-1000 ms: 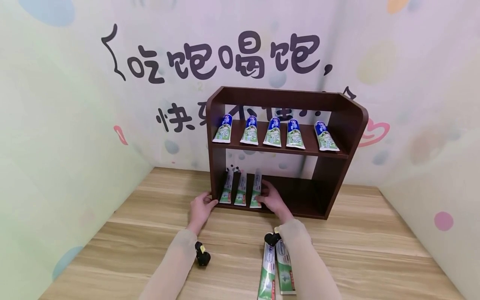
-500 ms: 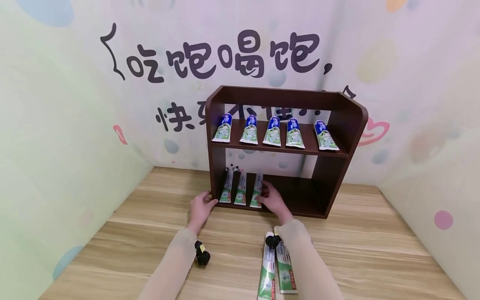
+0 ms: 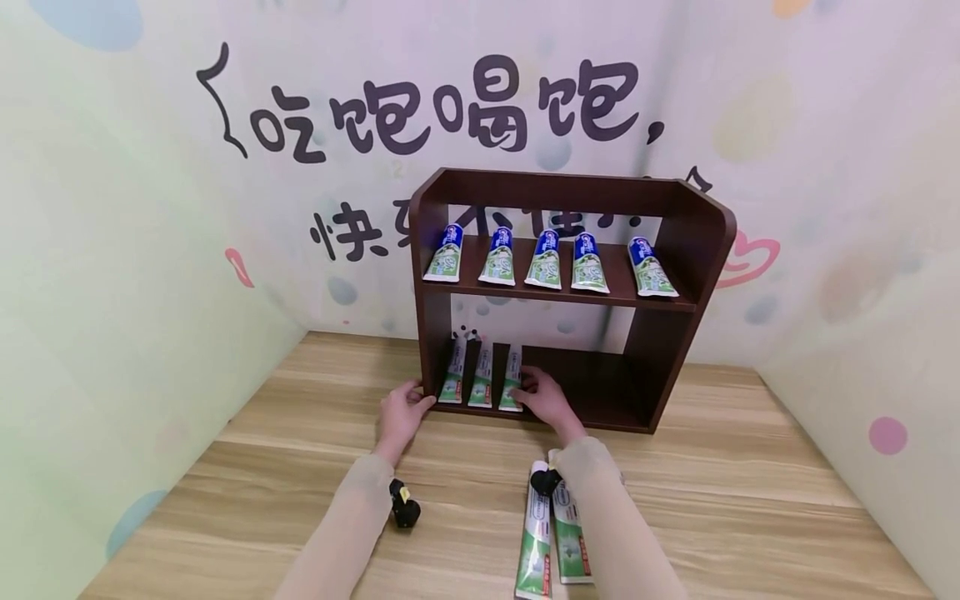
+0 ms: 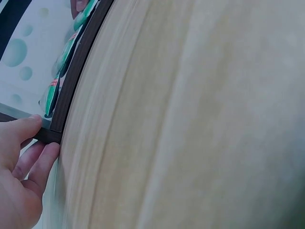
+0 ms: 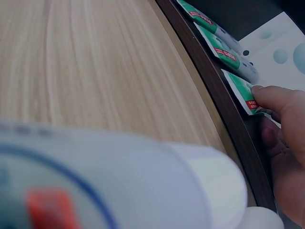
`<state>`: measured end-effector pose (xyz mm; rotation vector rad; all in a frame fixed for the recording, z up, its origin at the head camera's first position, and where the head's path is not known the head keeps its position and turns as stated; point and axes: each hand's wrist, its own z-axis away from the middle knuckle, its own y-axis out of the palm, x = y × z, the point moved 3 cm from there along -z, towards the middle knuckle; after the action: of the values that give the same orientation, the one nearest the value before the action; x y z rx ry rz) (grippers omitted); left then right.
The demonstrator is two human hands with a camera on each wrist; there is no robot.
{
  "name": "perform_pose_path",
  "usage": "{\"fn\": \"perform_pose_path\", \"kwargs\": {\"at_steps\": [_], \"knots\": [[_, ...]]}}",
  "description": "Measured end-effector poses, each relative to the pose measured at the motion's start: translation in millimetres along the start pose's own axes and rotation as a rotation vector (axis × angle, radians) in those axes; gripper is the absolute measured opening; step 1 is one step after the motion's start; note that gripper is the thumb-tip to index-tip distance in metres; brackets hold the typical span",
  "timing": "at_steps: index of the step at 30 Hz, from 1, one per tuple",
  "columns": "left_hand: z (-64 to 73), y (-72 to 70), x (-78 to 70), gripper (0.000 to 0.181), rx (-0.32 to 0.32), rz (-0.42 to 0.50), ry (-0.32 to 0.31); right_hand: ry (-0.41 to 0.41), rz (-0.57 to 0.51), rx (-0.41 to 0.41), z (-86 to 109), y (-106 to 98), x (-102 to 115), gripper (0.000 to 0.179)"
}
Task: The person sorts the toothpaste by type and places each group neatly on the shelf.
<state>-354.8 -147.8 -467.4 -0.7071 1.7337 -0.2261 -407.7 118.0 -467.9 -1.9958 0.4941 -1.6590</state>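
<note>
A dark brown two-tier shelf (image 3: 555,298) stands at the back of the table. My left hand (image 3: 402,417) grips the lower front corner of its left side, with thumb and fingers on either side of the panel in the left wrist view. On the lower tier, my right hand (image 3: 550,400) pinches the third green-and-white toothpaste tube (image 3: 512,379) between thumb and fingers. Left of it lie two matching tubes, the middle tube (image 3: 482,377) and the leftmost tube (image 3: 453,375). In the right wrist view, the thumb covers part of the held tube (image 5: 240,90).
Several blue-capped toothpaste tubes (image 3: 545,260) lie in a row on the upper tier. Two larger green-and-white tubes, the left one (image 3: 534,542) and the right one (image 3: 572,537), lie on the wooden table (image 3: 247,500), partly under my right forearm. A printed wall (image 3: 150,208) stands behind.
The top of the held toothpaste tube leans slightly right half a second ago and sits further left now. My left hand stays on the shelf corner.
</note>
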Motion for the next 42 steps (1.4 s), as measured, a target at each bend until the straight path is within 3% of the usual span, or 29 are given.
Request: {"fn": "perform_pose_path", "kwargs": {"at_steps": [20,42], "knots": [[0.8,-1.9,-2.4,0.038,-0.010,0.011,0.024,0.000,0.008,0.007,0.8,-2.4,0.3,0.055],[0.9,-1.8,-2.1,0.037,-0.014,-0.004,0.002,0.017,0.005,0.012,0.1,-1.3,-3.7,0.057]]}}
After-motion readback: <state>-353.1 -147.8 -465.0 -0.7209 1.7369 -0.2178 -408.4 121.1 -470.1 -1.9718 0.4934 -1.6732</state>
